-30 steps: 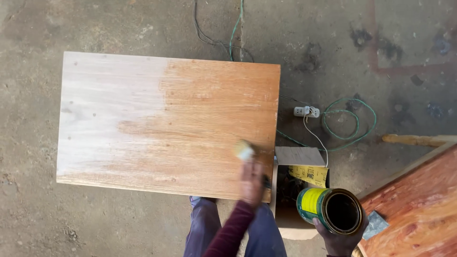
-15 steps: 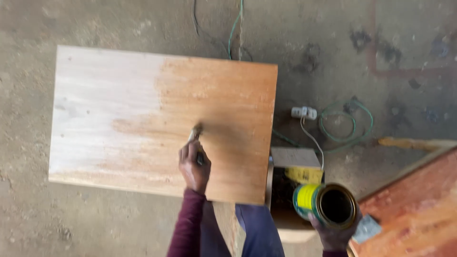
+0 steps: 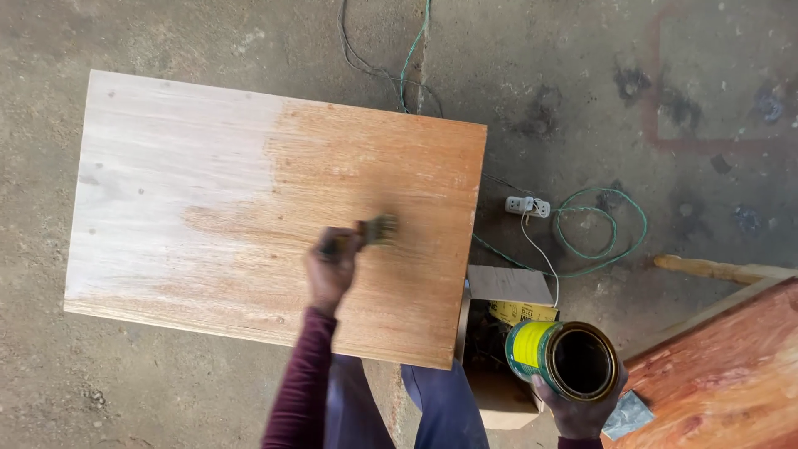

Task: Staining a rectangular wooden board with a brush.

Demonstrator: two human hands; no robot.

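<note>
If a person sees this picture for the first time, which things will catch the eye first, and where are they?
The big wooden board fills the middle: its right part is stained warm orange-brown, its left part is pale and bare. The left hand holds a brush on the stained area near the centre. At the lower right, the right hand holds an open tin can with a yellow and green side, next to a reddish board.
</note>
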